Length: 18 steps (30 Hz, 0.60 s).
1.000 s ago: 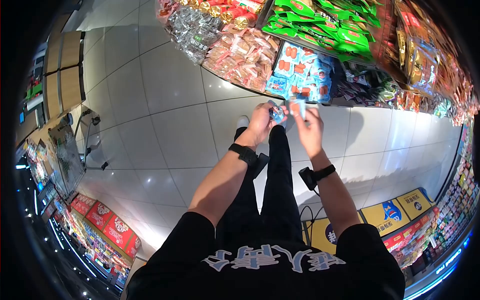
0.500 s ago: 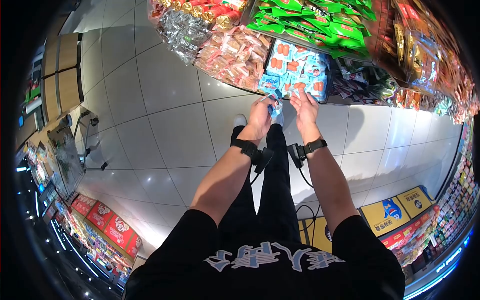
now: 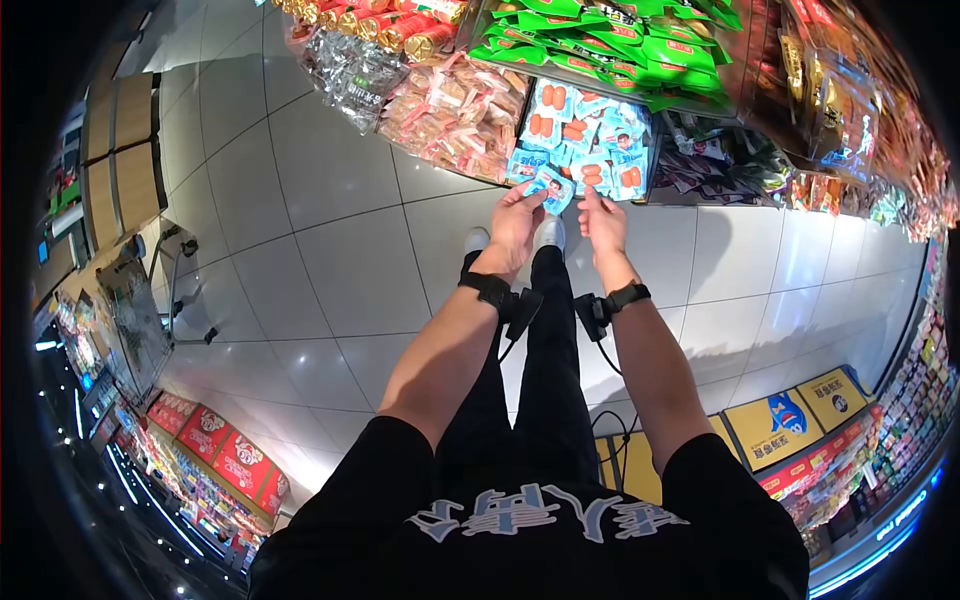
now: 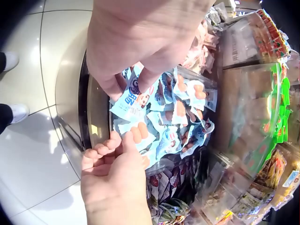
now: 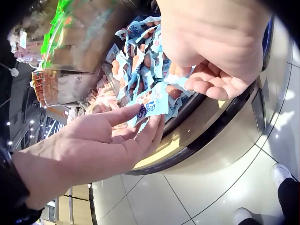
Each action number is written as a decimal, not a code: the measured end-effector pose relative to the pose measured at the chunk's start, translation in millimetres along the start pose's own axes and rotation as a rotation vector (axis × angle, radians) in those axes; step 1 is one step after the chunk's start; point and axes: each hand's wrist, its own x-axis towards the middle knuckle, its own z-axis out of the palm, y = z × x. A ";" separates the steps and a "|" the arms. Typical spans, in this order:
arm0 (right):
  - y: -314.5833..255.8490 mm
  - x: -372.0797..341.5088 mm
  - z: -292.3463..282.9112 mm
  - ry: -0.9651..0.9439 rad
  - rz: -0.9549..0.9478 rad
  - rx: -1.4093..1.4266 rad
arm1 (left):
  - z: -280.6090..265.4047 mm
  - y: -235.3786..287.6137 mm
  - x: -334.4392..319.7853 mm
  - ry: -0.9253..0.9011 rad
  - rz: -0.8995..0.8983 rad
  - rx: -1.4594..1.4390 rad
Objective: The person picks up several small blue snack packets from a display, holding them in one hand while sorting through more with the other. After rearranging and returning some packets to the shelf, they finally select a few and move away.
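My left hand (image 3: 512, 232) pinches a small blue-and-white sausage packet (image 3: 549, 190) between thumb and fingers, its printed side showing. In the left wrist view this packet (image 4: 131, 101) hangs over the near edge of the tray. Beside it, my right hand (image 3: 605, 230) has curled fingers, with the thumb and forefinger pinching another sausage packet (image 3: 592, 177). Pinkish-orange sausages show through that packet (image 4: 137, 132) in the left wrist view. Beyond both hands, a tray section holds a heap of the same blue packets (image 3: 575, 130).
Left of the blue packets lie pink-wrapped snacks (image 3: 465, 115) and silvery packets (image 3: 350, 80). Green bags (image 3: 620, 45) fill a raised bin behind. Dark packets (image 3: 700, 165) are at the right. The display has a curved dark rim (image 5: 206, 122); a wheeled cart (image 3: 180, 270) stands far left.
My right hand has moved left, over the tray's near edge, and its straighter fingers have curled. The left hand has shifted slightly left and turned its packet printed side up.
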 end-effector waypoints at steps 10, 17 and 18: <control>17.9 -9.2 6.2 -0.174 -0.123 0.094 | 8.9 -9.5 16.6 0.197 0.111 0.106; 15.9 8.6 25.4 0.000 -0.119 -0.040 | 7.9 -1.5 16.3 0.278 0.143 0.466; 13.0 11.0 27.0 0.025 -0.113 -0.127 | 5.9 -2.0 17.9 0.279 0.136 0.484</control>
